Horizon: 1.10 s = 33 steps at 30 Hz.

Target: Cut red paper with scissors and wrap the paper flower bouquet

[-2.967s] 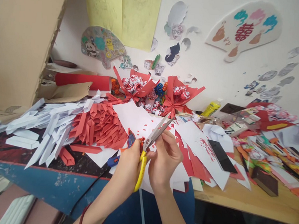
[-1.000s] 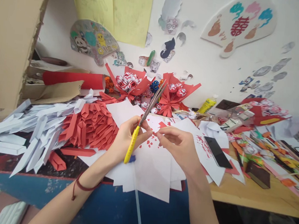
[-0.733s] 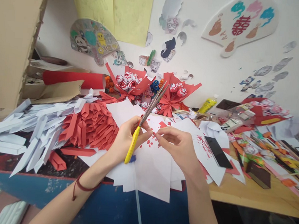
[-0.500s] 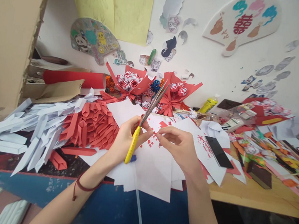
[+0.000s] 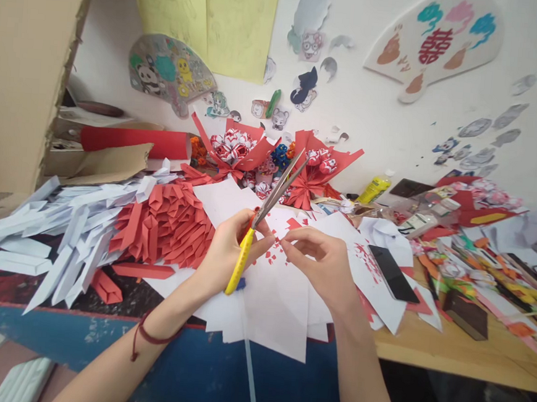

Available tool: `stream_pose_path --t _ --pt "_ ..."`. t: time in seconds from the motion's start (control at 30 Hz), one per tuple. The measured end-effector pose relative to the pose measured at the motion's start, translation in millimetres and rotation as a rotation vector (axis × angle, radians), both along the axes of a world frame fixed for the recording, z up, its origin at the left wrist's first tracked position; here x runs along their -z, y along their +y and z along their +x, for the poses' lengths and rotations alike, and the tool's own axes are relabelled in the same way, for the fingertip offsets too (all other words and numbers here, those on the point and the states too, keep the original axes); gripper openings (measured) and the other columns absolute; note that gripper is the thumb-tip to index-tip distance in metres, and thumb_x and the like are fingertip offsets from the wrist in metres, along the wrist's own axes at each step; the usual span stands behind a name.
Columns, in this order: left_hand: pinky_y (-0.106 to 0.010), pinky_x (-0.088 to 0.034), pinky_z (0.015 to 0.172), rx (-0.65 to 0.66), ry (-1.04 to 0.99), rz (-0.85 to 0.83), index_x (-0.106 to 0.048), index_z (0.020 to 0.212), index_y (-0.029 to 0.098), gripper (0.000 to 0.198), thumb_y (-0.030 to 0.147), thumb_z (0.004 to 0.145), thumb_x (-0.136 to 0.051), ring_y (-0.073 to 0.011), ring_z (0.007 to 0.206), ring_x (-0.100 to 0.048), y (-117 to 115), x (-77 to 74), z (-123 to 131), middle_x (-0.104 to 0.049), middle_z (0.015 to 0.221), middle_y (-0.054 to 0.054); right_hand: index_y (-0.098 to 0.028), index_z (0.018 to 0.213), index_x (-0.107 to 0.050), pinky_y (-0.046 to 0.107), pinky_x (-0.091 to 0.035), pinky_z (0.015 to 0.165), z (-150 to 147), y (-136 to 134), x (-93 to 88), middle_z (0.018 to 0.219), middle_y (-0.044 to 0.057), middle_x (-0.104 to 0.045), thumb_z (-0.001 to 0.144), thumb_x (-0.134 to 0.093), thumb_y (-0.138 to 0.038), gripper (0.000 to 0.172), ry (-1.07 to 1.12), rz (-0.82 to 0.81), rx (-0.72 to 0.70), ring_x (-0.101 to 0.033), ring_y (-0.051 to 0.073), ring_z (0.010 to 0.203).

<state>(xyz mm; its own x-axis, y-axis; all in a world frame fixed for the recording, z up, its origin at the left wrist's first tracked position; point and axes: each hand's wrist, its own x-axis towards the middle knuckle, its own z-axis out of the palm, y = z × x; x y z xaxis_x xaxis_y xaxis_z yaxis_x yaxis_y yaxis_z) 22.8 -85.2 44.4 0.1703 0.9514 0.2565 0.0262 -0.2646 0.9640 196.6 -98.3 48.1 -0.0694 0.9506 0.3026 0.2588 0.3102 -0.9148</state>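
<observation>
Pretty bright, even daylight-ish light all over, and the white wall (image 5: 395,130) is nearly washed out. Shadows are super soft, just faint ones under the left hand (image 5: 227,253) and scissors (image 5: 276,193). The wide lens bends the edges a lot, the worktop (image 5: 446,357) goes smeary at the corners, and the centre is sharp.

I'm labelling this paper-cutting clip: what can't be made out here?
Head view:
- Whether the right hand pinches anything: its fingertips cover the spot.
- Loops of the scissors: hidden inside the left hand.
- Label on the yellow bottle: too small.
- Right end of the table: cut off by the picture edge.
</observation>
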Motion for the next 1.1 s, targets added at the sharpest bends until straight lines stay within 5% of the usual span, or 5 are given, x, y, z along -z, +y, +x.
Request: stream_pose_path --t 0.3,0.6,0.83,1.1 --pt "-0.021 -0.034 0.048 0.008 0.003 -0.01 -0.056 0.087 0.019 0.025 0.04 0.08 -0.069 -0.0075 0.052 -0.044 0 2.2 -4 -0.055 0.068 0.003 -0.02 0.082 -0.072 0.029 -0.052 0.059 1 -2 3.3 0.082 0.003 -0.07 0.078 -0.073 -0.035 0.015 0.057 0.005 0.043 -0.062 0.013 0.061" --pt "-0.021 -0.035 0.049 -0.061 -0.003 0.006 -0.057 0.086 0.019 0.021 0.036 0.081 -0.069 -0.0086 0.054 -0.047 1 6.7 -12 -0.058 0.071 0.001 -0.02 0.085 -0.07 0.027 -0.045 0.054 -29 -7 22.8 0.068 -0.001 -0.061 0.077 -0.074 -0.038 0.02 0.516 0.113 0.39 -0.05 0.011 0.056" --pt "-0.021 -0.04 0.054 0.029 -0.112 0.042 -0.058 0.09 0.018 0.025 0.033 0.077 -0.074 -0.0073 0.059 -0.048 -4 3.8 2 -0.065 0.095 -0.003 -0.021 0.086 -0.068 0.028 -0.043 0.055 -55 -18 24.9 0.076 0.002 -0.061 0.079 -0.072 -0.04 0.021 0.663 0.071 0.426 -0.043 0.009 0.055" --pt "-0.021 -0.038 0.053 0.031 -0.096 0.093 -0.061 0.092 0.018 0.025 0.036 0.079 -0.073 -0.007 0.056 -0.045 -14 -11.2 11 -0.058 0.075 0.002 -0.021 0.087 -0.065 0.028 -0.044 0.055 -63 -26 25.7 0.071 0.0 -0.058 0.081 -0.069 -0.043 0.023 0.634 0.065 0.404 -0.044 0.01 0.054"
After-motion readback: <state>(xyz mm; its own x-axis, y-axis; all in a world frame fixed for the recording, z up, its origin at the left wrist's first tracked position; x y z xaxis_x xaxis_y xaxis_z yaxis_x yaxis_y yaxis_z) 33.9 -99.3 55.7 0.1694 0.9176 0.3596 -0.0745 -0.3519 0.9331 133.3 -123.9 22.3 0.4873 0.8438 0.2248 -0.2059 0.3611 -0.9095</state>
